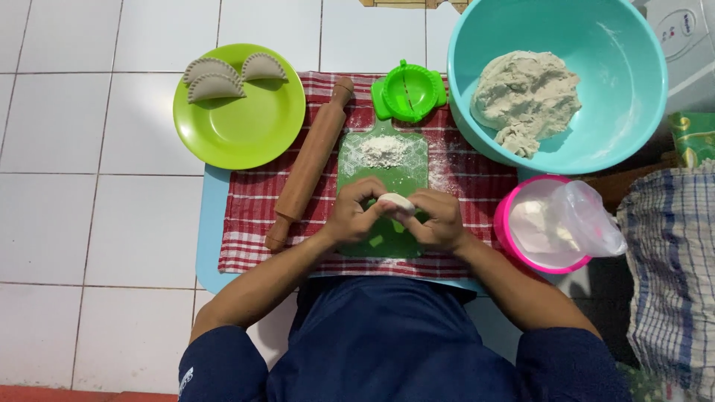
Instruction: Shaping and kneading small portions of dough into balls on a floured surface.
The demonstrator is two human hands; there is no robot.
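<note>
- The left hand (356, 212) and the right hand (438, 219) meet over the green cutting board (383, 175), and the fingers of both are curled around one small piece of white dough (395, 201), pinching it between them.
- That dough piece sits at the fingertips, held just above the board and not lying on it.
- Just beyond the fingers, on the far half of the board, lies a small heap of flour (382, 150).
- Further past the fingers, at the board's top end, sits a green dumpling press (408, 91), closed.
- To the left of the left hand's fingers a wooden rolling pin (311, 164) lies aslant on the red checked cloth (465, 179), which covers the low blue surface (212, 231).
- Further left, a lime green plate (249, 126) holds three folded dumplings (216, 80) near its far rim.
- Beyond and to the right of the right hand's fingers, a turquoise bowl (625, 97) holds a big lump of dough (527, 95).
- Just right of the right hand, a pink bowl (506, 231) holds a clear plastic bag (585, 216) of white powder.
</note>
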